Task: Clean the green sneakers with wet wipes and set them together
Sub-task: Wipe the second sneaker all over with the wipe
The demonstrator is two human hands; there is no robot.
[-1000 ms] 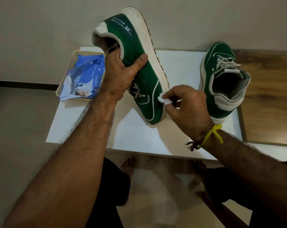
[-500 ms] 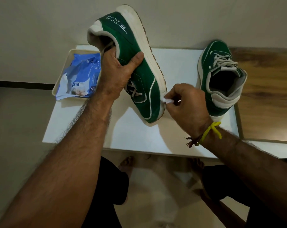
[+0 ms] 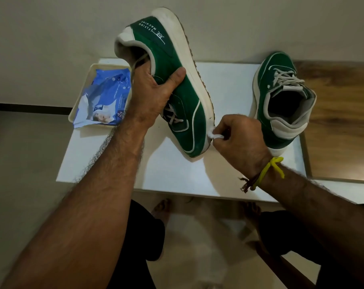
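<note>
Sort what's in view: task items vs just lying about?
In the job:
held sneaker, gripped by left hand
wet wipe, pinched by right hand against its sole edge
second sneaker
wipes pack

Lying about:
cream tray under the pack
white table

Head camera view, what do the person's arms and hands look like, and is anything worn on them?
Both forearms are bare and hairy, with no sleeves in view. The left hand wears no ring, watch or band that shows. At the wrist of the right hand sits a knotted yellow cord bracelet with loose ends, beside a thinner dark reddish-brown thread band. No gloves on either hand.
</note>
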